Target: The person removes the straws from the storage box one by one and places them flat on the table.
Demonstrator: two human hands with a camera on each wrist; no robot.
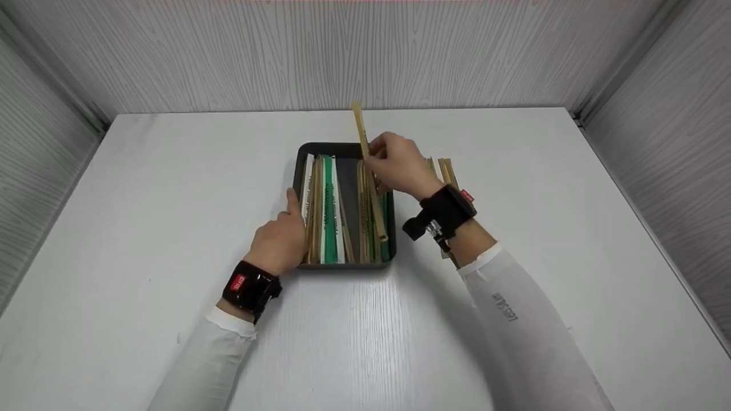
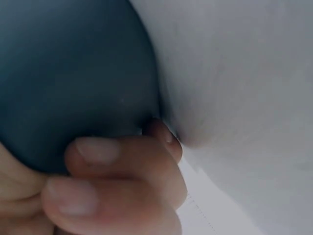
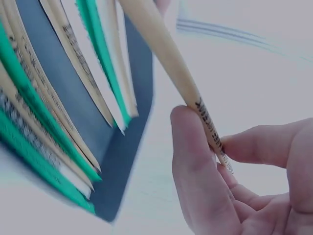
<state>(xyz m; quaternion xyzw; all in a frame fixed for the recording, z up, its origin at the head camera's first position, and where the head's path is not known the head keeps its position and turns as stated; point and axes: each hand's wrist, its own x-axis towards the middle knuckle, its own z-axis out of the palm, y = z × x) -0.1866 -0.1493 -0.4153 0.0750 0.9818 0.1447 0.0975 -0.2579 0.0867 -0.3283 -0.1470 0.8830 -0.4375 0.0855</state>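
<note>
A dark grey rectangular tray (image 1: 346,266) holds several slim, printed sticks in tan, white and green wrappers. My right hand (image 1: 400,162) pinches a tan stick with black print (image 1: 360,123) between thumb and fingers, tilted over the right side of the tray. The right wrist view shows the thumb and fingertips on the printed part of this tan stick (image 3: 168,54). My left hand (image 1: 280,240) grips the tray's left side, index finger stretched along the rim and the other fingers curled. In the left wrist view, those curled fingers (image 2: 122,161) lie against the dark tray wall (image 2: 83,73).
More tan sticks (image 1: 448,168) lie on the white table (image 1: 188,188) right of the tray, partly hidden by my right hand and wrist. Inside the tray, a gap (image 1: 350,200) separates the left and right bundles. Grey wood-grain panels (image 1: 342,57) stand behind and at both sides.
</note>
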